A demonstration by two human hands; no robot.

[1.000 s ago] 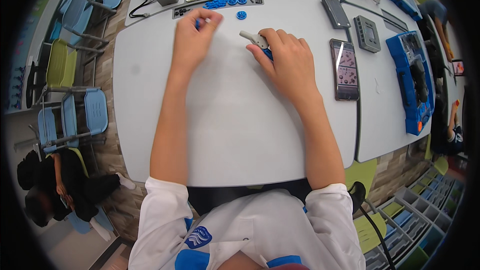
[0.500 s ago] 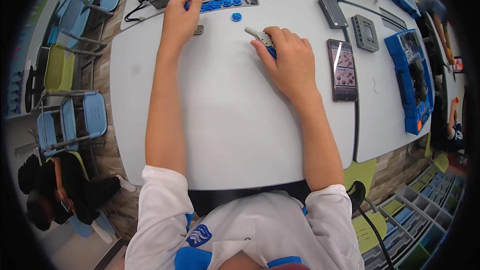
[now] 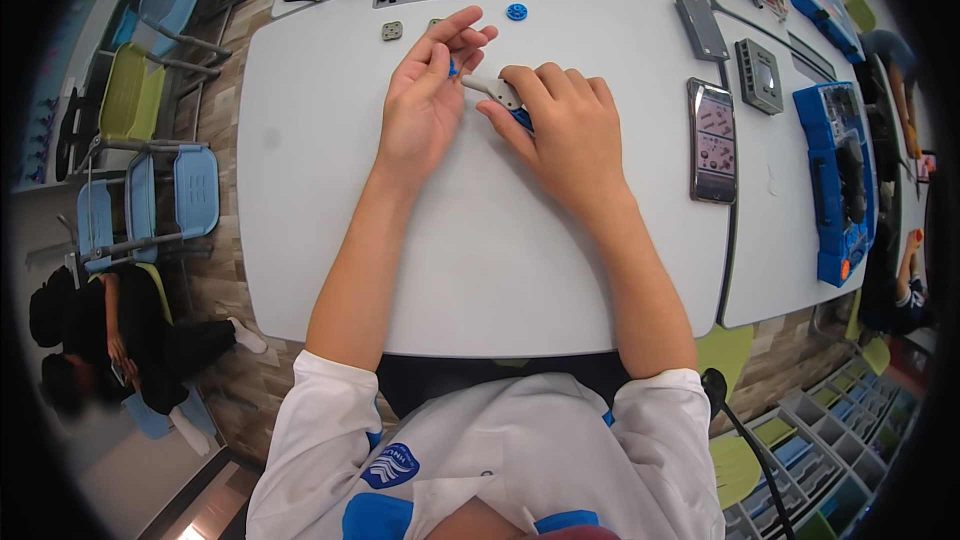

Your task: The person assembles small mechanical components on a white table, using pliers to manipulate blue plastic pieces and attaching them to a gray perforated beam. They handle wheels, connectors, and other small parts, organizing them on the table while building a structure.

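White table point(image 3: 480, 270): right fingers point(image 3: 533, 86) pinch grey piece point(image 3: 503, 93), seemingly to steady it; left fingers point(image 3: 455, 24), half-spread, hold blue bit point(image 3: 453, 68).

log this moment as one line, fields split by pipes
left hand: at small blue piece | right hand: holding grey-and-blue part | table: lone blue wheel beyond hands, phone at right

A light-grey plastic piece point(image 3: 505, 94) with small holes sits tilted in the right hand point(image 3: 575, 135), its slim arm pointing toward the left hand point(image 3: 422, 110). A blue part point(image 3: 523, 120) shows beneath it, partly covered. A small blue piece point(image 3: 453, 69), mostly hidden, lies beside the left thumb.
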